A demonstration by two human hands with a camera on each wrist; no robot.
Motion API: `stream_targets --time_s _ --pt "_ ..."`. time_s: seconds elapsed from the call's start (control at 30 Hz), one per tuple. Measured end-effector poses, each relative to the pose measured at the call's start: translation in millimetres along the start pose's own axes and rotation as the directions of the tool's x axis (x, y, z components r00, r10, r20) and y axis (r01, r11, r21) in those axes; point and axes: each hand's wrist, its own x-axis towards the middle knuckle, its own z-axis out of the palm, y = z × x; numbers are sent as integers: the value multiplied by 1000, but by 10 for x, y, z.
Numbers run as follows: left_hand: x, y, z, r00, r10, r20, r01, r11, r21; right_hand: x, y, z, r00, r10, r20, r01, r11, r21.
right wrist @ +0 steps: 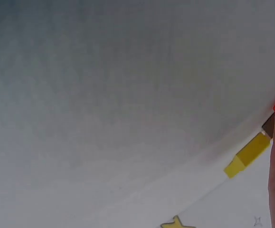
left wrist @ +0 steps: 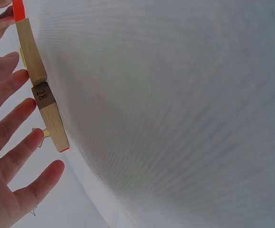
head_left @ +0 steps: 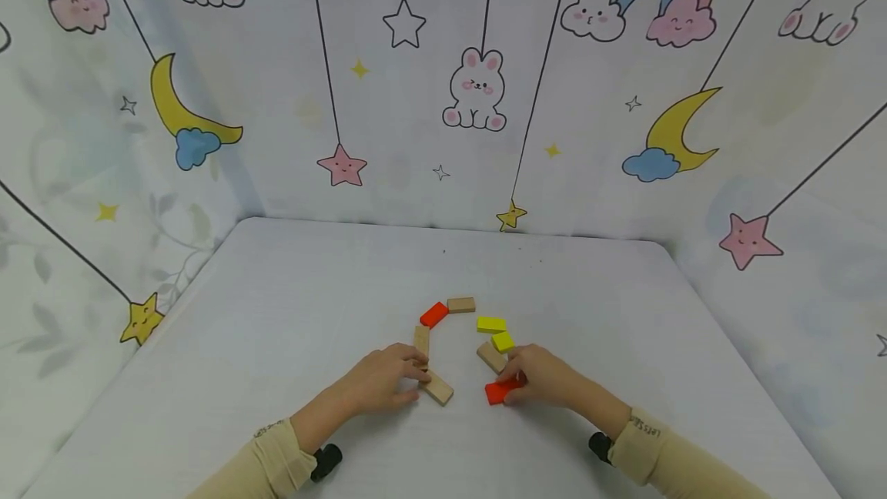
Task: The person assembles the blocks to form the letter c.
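Observation:
Small flat blocks form a broken ring on the white table. My left hand [head_left: 385, 377] is at its left side, its spread, fairly straight fingers touching a plain wooden block [head_left: 438, 389]; another wooden block [head_left: 422, 337] lies just beyond. In the left wrist view, the fingertips meet the edges of the wooden blocks, and a dark end [left wrist: 43, 96] is marked 28. On the right side, my right hand [head_left: 543, 377] pinches a red block [head_left: 497, 393] between thumb and fingers, low on the table. A wooden block [head_left: 491, 358] lies beside those fingers, with a yellow block [head_left: 503, 342] against it.
Farther back in the ring are a second yellow block [head_left: 491, 324], a wooden block [head_left: 460, 305] and another red block [head_left: 434, 315]. A printed cloth [head_left: 430, 98] with stars, rabbits and moons rises behind the table [head_left: 312, 283].

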Motion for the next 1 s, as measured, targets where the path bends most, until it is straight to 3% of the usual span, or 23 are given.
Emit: stream_targets --time_s 0.43,1.0 --pt "10 -16 10 1000 -10 9 10 1000 -28 85 -263 61 999 32 26 -32 999 -14" --pt "20 8 -4 999 -25 25 26 998 -53 216 -466 126 1000 20 18 -19 997 -69"
